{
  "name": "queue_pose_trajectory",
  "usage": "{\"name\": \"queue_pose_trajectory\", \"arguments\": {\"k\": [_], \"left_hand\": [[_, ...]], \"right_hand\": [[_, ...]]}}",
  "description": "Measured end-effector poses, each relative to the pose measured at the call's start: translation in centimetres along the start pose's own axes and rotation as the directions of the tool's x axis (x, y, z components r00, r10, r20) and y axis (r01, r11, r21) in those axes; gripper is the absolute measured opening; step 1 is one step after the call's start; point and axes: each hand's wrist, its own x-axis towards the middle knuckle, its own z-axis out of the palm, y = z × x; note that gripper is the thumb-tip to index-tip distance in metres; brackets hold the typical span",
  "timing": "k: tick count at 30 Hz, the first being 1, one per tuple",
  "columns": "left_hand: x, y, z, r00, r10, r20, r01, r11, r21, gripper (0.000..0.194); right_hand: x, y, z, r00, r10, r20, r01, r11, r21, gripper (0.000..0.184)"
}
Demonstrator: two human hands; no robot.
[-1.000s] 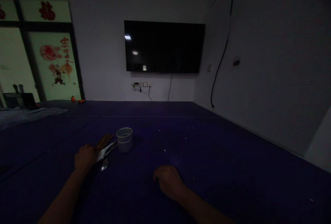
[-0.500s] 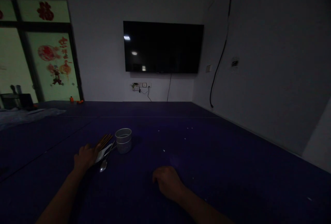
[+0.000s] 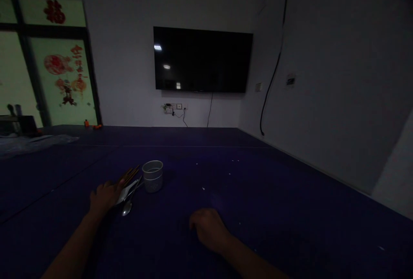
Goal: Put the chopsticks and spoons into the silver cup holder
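From far off, I see a big dark purple table (image 3: 290, 210). A black TV (image 3: 203, 59) hangs on the wall behind it, and a glass door (image 3: 64, 77) with red pictures is at the far left. A crumpled clear sheet (image 3: 35, 143) lies on the table's left side.

The right hand (image 3: 209, 227) rests on the table with its fingers curled together in a loose fist, well apart from the other things. I see nothing in it. The left hand (image 3: 105, 197) reaches to the near end of some brown sticks (image 3: 130, 176). Its fingers touch them, but I can't tell if they are clamped tight.

The grey cup (image 3: 152, 178) stands upright just past the sticks, to their right. A white piece (image 3: 124, 194) lies beside the sticks, close to the left hand. A shiny spoon (image 3: 127, 208) lies right next to it, its round end toward me. Tiny white bits (image 3: 203, 188) are dotted about.

I think the sticks could roll or fan out if they are held loosely at one end. A sideways push could make them bump the cup and tip it. The white piece and spoon lie so close that the fingers could drag them too. It is dark, so I could misjudge a gap.
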Motion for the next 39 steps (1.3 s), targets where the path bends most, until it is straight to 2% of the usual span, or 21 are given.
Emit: {"name": "queue_pose_trajectory", "arguments": {"k": [3, 9, 17, 21, 29, 33, 39], "left_hand": [[-0.5, 0.4, -0.7, 0.999, -0.009, 0.04, 0.007, 0.998, 0.062, 0.066], [-1.3, 0.8, -1.9, 1.0, 0.028, 0.007, -0.028, 0.994, 0.106, 0.061], [-2.7, 1.3, -3.3, 0.999, -0.04, -0.019, 0.043, 0.99, 0.137, 0.062], [-2.4, 0.8, -3.0, 0.999, -0.038, -0.004, 0.039, 0.998, 0.055, 0.055], [-0.7, -1.0, -1.0, 0.988, -0.131, 0.077, 0.148, 0.943, -0.297, 0.051], [-0.4, -1.3, -0.7, 0.991, -0.124, 0.058, 0.136, 0.933, -0.332, 0.05], [0.2, -1.1, -0.3, 0.992, -0.083, 0.096, 0.11, 0.937, -0.33, 0.044]], "right_hand": [[0.0, -0.1, -0.1, 1.0, 0.003, -0.001, -0.003, 1.0, 0.0, 0.034], [0.0, 0.0, -0.1, 1.0, -0.017, 0.001, 0.017, 1.0, 0.006, 0.034], [0.1, 0.0, 0.0, 1.0, 0.004, 0.001, -0.004, 1.0, 0.01, 0.034], [0.1, -0.1, 0.0, 1.0, -0.008, 0.012, 0.008, 1.0, -0.012, 0.034], [0.1, -0.1, 0.1, 1.0, -0.024, 0.02, 0.025, 1.0, -0.015, 0.034], [0.2, 0.0, 0.2, 1.0, -0.018, 0.01, 0.018, 1.0, -0.011, 0.033], [0.1, 0.1, 0.3, 0.999, -0.039, -0.019, 0.039, 0.999, 0.01, 0.034]]}}
